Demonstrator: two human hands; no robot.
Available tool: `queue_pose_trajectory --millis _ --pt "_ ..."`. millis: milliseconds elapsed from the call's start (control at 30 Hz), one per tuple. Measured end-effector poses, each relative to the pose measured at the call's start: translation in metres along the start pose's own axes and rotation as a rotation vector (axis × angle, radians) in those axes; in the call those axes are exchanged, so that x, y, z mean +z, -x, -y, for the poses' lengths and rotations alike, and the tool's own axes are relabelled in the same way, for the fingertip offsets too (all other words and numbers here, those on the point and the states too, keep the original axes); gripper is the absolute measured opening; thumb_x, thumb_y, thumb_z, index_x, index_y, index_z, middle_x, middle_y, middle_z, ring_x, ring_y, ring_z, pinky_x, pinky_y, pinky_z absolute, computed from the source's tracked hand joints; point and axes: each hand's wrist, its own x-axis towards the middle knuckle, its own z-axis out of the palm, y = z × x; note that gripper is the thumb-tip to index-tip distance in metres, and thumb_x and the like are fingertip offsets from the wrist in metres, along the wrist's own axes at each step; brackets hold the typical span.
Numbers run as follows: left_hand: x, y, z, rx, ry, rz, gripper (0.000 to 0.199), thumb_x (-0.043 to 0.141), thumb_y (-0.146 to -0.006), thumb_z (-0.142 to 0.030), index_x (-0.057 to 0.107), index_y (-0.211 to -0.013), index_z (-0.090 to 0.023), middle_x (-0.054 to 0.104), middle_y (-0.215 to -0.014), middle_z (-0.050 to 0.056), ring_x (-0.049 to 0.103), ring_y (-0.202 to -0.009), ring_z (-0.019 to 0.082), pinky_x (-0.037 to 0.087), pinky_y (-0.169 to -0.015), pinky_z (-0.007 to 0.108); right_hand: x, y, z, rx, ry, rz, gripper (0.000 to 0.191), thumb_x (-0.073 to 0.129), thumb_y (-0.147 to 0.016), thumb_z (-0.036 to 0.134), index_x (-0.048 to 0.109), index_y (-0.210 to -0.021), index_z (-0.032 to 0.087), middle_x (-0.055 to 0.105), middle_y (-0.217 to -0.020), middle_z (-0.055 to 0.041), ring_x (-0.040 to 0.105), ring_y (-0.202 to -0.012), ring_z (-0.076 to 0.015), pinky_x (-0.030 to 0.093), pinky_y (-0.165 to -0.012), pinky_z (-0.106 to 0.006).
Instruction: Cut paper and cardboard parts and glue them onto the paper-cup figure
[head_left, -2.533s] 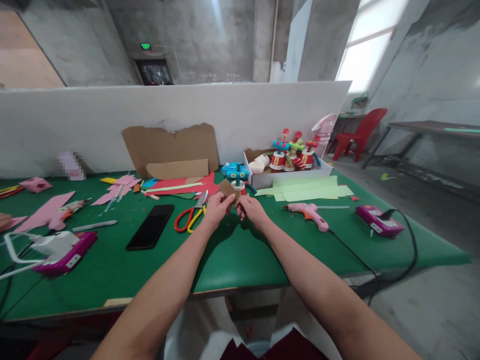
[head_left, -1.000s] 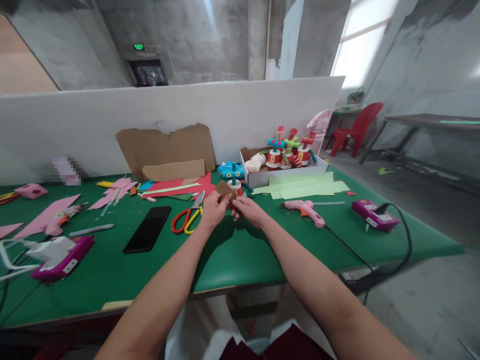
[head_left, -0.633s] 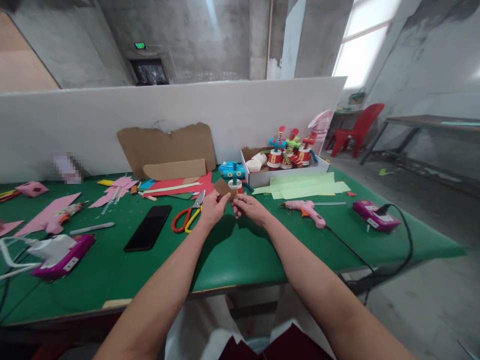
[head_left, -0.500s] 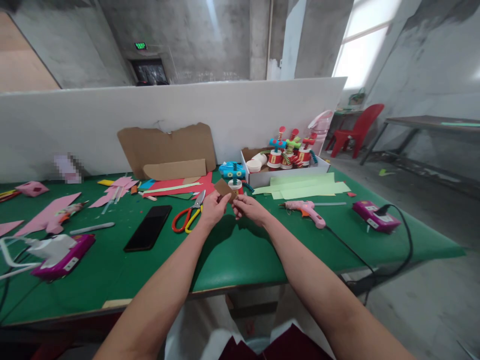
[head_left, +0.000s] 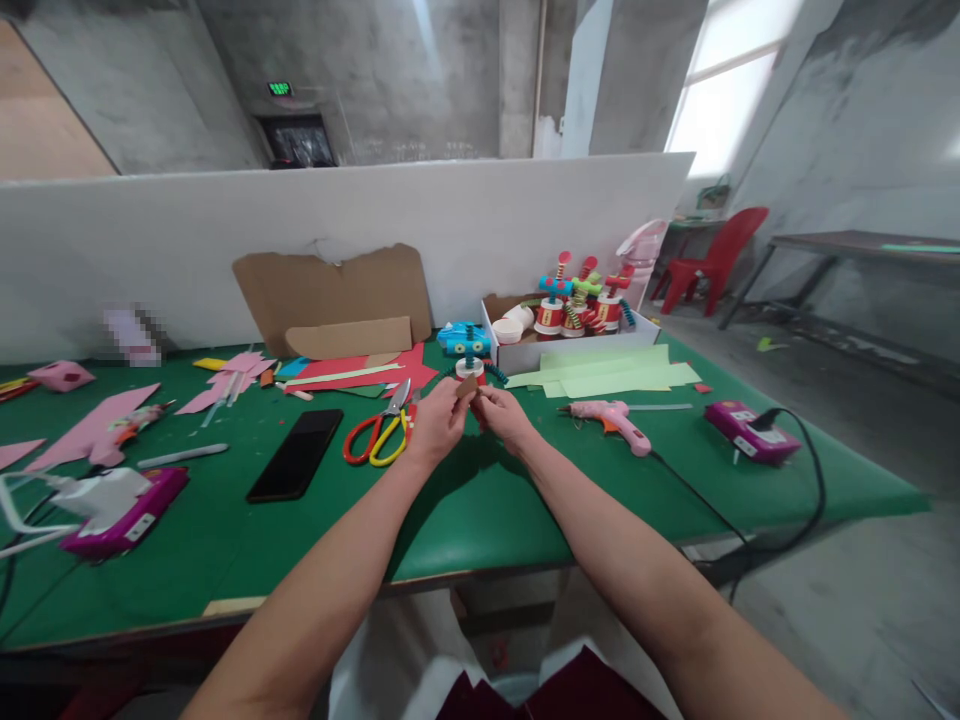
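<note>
A small brown cardboard piece is pinched between my two hands above the green table. My left hand grips it from the left. The fingers of my right hand close on its right edge. Just behind the hands stands a blue-headed paper figure with round eyes and a cup body, its lower part partly hidden by them. Scissors with red and yellow handles lie beside my left hand.
A black phone lies to the left. On the right are a pink glue gun and a purple power strip. Green paper strips lie before a white box holding cup figures. Cardboard leans at the back.
The cardboard piece has been turned and shows a smaller face, tilted the other way. My left hand has shifted slightly right, and both hands remain close together.
</note>
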Motion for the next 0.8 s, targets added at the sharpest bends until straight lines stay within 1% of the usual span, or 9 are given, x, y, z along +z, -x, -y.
queue_pose_trajectory --millis 67,133,233,367,500,567,633,700,800 --pt "0.001 -0.001 0.0 -0.038 -0.006 -0.019 0.023 0.047 -0.085 -0.034 0.059 -0.075 -0.017 0.063 -0.075 0.006 0.057 -0.071 0.017 0.043 -0.065 0.026 0.0 0.0 0.0 -0.005 0.005 0.001 0.02 0.047 -0.076 0.025 0.046 -0.057 0.02 0.039 -0.042 0.0077 0.036 -0.038 -0.007 0.034 -0.04 -0.019" --pt "0.001 -0.002 0.004 -0.184 0.03 -0.037 0.025 0.049 -0.083 -0.036 0.055 -0.067 -0.017 0.06 -0.063 0.003 0.055 -0.061 0.015 0.041 -0.058 0.025 -0.002 0.0 0.002 0.011 -0.015 0.042 0.017 0.047 -0.076 0.025 0.047 -0.059 0.02 0.044 -0.044 0.0073 0.037 -0.038 -0.007 0.037 -0.042 -0.019" --pt "0.001 -0.003 0.009 -0.388 0.144 -0.009 0.03 0.052 -0.08 -0.04 0.048 -0.059 -0.019 0.05 -0.043 -0.002 0.047 -0.043 0.012 0.036 -0.047 0.023 -0.007 -0.001 0.005 0.03 -0.053 0.111 0.015 0.046 -0.078 0.026 0.05 -0.064 0.019 0.048 -0.047 0.0062 0.039 -0.04 -0.0072 0.041 -0.043 -0.019" --pt "0.002 -0.002 0.012 -0.454 0.297 0.003 0.03 0.055 -0.078 -0.042 0.048 -0.061 -0.019 0.048 -0.038 -0.005 0.044 -0.036 0.01 0.034 -0.043 0.022 -0.011 -0.001 0.007 0.023 -0.059 0.14 0.019 0.045 -0.081 0.028 0.051 -0.065 0.019 0.047 -0.048 0.0058 0.039 -0.041 -0.007 0.042 -0.044 -0.018" --pt "0.002 -0.003 0.013 -0.476 0.322 0.001 0.029 0.057 -0.076 -0.041 0.046 -0.06 -0.019 0.049 -0.037 -0.005 0.045 -0.035 0.01 0.033 -0.041 0.022 -0.011 -0.001 0.007 0.021 0.001 0.138 0.018 0.045 -0.08 0.029 0.049 -0.065 0.02 0.044 -0.048 0.0068 0.038 -0.041 -0.007 0.04 -0.042 -0.018" --pt "0.002 -0.003 0.013 -0.475 0.298 0.015 0.028 0.056 -0.077 -0.04 0.047 -0.06 -0.019 0.048 -0.037 -0.005 0.045 -0.035 0.011 0.034 -0.042 0.023 -0.01 -0.001 0.006 0.006 0.033 0.12 0.017 0.044 -0.079 0.028 0.048 -0.064 0.02 0.042 -0.048 0.0071 0.038 -0.04 -0.0073 0.04 -0.042 -0.018" --pt "0.001 -0.002 0.011 -0.433 0.247 0.034 0.027 0.054 -0.079 -0.04 0.05 -0.062 -0.019 0.049 -0.039 -0.004 0.046 -0.038 0.012 0.035 -0.043 0.023 -0.009 -0.002 0.004 -0.007 0.066 0.085 0.017 0.043 -0.078 0.026 0.047 -0.062 0.02 0.04 -0.047 0.0073 0.036 -0.04 -0.0074 0.039 -0.041 -0.018" --pt "0.001 -0.001 0.006 -0.318 0.173 0.033 0.025 0.053 -0.081 -0.038 0.054 -0.065 -0.018 0.052 -0.046 -0.002 0.049 -0.045 0.013 0.038 -0.048 0.024 -0.009 -0.002 0.002 -0.021 0.101 0.038 0.017 0.042 -0.075 0.024 0.046 -0.059 0.02 0.038 -0.047 0.0072 0.035 -0.04 -0.0074 0.037 -0.04 -0.018" --pt "0.0 0.001 -0.002 -0.078 0.075 -0.005 0.024 0.049 -0.084 -0.036 0.058 -0.071 -0.018 0.06 -0.064 0.003 0.055 -0.063 0.015 0.041 -0.059 0.025 -0.009 -0.004 -0.001 -0.057 0.173 -0.049 0.018 0.042 -0.073 0.024 0.045 -0.056 0.02 0.037 -0.047 0.0064 0.036 -0.042 -0.0077 0.034 -0.04 -0.018"
